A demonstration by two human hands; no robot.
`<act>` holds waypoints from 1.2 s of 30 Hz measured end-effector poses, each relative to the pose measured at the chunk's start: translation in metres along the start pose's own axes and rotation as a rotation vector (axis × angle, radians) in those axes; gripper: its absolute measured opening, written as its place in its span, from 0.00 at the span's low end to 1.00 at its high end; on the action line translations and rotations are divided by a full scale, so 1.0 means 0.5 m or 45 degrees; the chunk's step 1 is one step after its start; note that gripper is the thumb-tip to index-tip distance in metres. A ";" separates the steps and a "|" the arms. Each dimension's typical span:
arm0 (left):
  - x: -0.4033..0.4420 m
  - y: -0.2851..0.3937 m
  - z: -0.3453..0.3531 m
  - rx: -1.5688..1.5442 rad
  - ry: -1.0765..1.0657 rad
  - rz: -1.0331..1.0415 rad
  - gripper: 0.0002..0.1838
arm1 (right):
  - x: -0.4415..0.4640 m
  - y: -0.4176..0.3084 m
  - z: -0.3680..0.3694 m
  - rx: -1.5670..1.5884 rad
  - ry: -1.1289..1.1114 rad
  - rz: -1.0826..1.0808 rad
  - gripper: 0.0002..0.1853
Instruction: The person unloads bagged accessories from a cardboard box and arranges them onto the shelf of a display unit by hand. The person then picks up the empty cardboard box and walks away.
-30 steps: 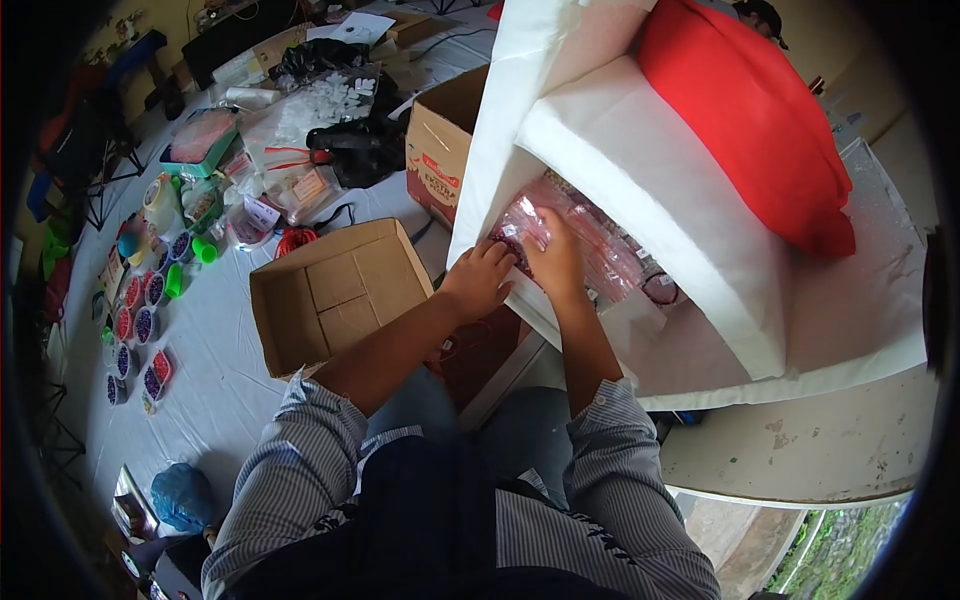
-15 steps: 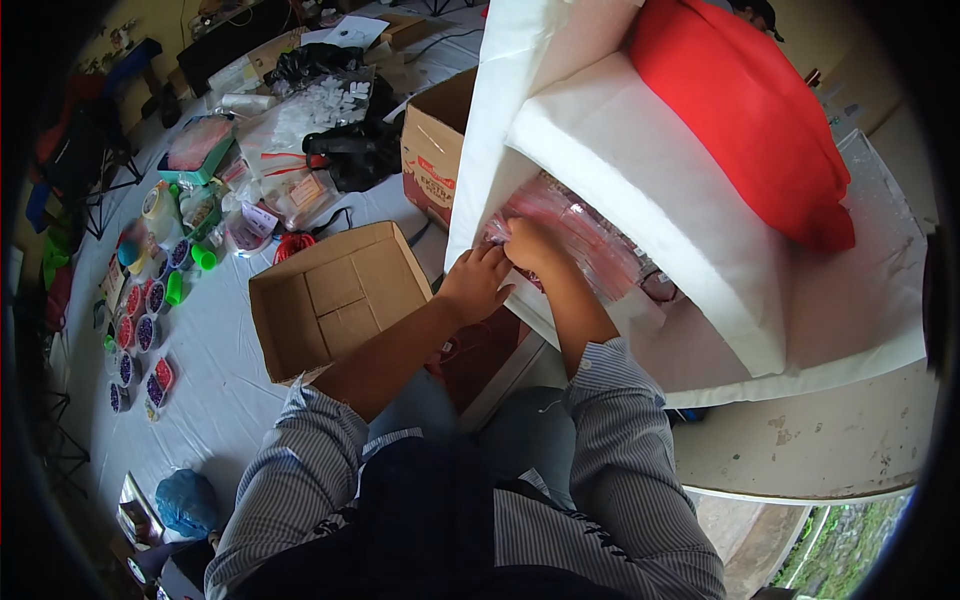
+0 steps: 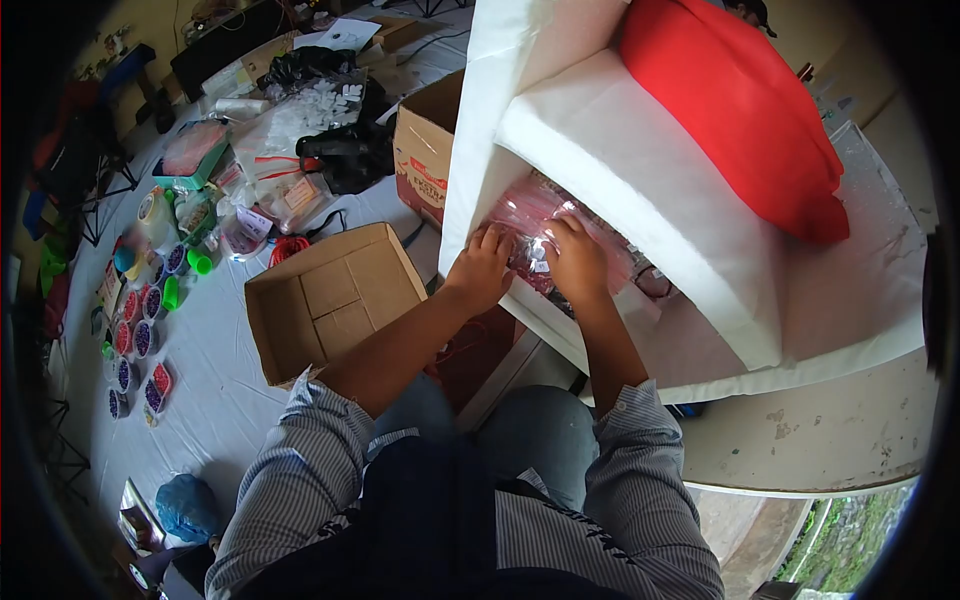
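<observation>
My left hand (image 3: 482,270) and my right hand (image 3: 578,262) are at the opening under a white padded arch (image 3: 640,190). Between them lies a clear plastic bag (image 3: 532,255) with small dark contents and a white label. Fingers of both hands are bent onto its two sides. More clear bags with pink-red edges (image 3: 525,203) lie stacked behind it, partly under the arch. A red cloth piece (image 3: 735,120) rests on top of the arch. Below my left forearm, an open shallow cardboard box (image 3: 345,305) sits on the sheet.
A taller printed cardboard box (image 3: 425,155) stands left of the arch. Several small tubs of red and purple beads (image 3: 147,334), plastic bags (image 3: 310,110) and a black bag (image 3: 350,155) are spread over the pale sheet (image 3: 215,400). A blue bundle (image 3: 187,505) lies lower left.
My right hand has moved right and slightly down, away from my left hand. A labelled plastic bag now shows between them. My left hand has shifted slightly up, its fingers bent on the bag's edge.
</observation>
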State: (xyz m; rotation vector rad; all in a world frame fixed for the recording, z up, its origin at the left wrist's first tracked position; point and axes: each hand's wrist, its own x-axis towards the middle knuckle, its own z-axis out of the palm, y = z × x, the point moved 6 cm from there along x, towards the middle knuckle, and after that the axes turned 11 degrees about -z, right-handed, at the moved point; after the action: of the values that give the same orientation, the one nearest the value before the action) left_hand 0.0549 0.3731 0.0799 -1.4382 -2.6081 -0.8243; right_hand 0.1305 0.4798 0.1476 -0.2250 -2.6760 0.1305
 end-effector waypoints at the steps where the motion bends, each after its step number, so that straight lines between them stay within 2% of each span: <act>1: 0.001 0.003 -0.001 0.039 0.030 -0.002 0.33 | -0.005 -0.009 -0.012 0.001 0.001 0.002 0.17; 4: 0.000 0.008 -0.004 -0.026 0.070 0.127 0.36 | -0.022 -0.012 -0.032 -0.001 -0.011 0.074 0.19; 6: 0.008 0.007 -0.002 0.016 0.093 0.119 0.36 | -0.037 -0.007 -0.011 -0.126 -0.083 -0.027 0.21; 8: 0.010 0.009 0.001 0.056 0.114 0.107 0.36 | -0.041 0.007 0.006 -0.205 -0.033 -0.049 0.20; 11: 0.022 0.010 -0.002 0.085 0.194 0.065 0.32 | -0.041 -0.002 -0.002 -0.292 0.025 -0.096 0.19; 13: 0.010 0.014 -0.010 -0.086 0.066 0.059 0.26 | -0.057 -0.023 0.002 -0.294 0.022 -0.106 0.18; 16: -0.009 0.015 -0.006 -0.043 0.020 0.129 0.22 | -0.102 -0.077 0.027 -0.173 -0.027 -0.202 0.17; 18: -0.013 0.006 0.003 -0.037 0.013 0.125 0.21 | -0.128 -0.080 0.049 0.035 -0.162 -0.017 0.19; 21: -0.008 0.002 0.016 -0.017 -0.022 0.114 0.18 | -0.139 -0.072 0.064 0.037 -0.065 -0.022 0.21; 23: -0.003 -0.002 0.022 0.003 -0.135 0.037 0.17 | -0.141 -0.061 0.075 0.054 -0.134 -0.002 0.24; 26: -0.013 0.001 0.004 -0.112 -0.104 0.032 0.16 | -0.141 -0.071 0.047 0.132 -0.085 -0.036 0.25; 28: -0.037 0.003 -0.019 -0.187 -0.066 0.042 0.16 | -0.170 -0.081 -0.013 0.210 0.161 -0.031 0.30; 29: -0.054 0.005 -0.040 -0.263 0.010 0.099 0.15 | -0.192 -0.081 -0.015 0.207 0.160 -0.028 0.30; 31: -0.098 -0.004 -0.065 -0.343 0.085 0.158 0.14 | -0.257 -0.041 -0.054 0.223 0.758 0.267 0.38; 32: -0.128 -0.020 -0.070 -0.376 0.073 0.108 0.13 | -0.267 -0.022 -0.045 0.220 0.757 0.270 0.38; 34: -0.187 -0.064 -0.071 -0.419 0.042 0.012 0.11 | -0.290 0.046 -0.012 0.472 0.824 0.545 0.49; 36: -0.246 -0.120 -0.070 -0.434 0.040 -0.101 0.08 | -0.273 0.078 0.008 0.626 0.892 0.627 0.52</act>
State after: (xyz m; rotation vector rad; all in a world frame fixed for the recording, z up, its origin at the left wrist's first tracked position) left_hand 0.0692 0.2363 0.0484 -1.3798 -2.6094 -1.3445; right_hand 0.2552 0.4932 0.0807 -0.6292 -1.7849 0.7066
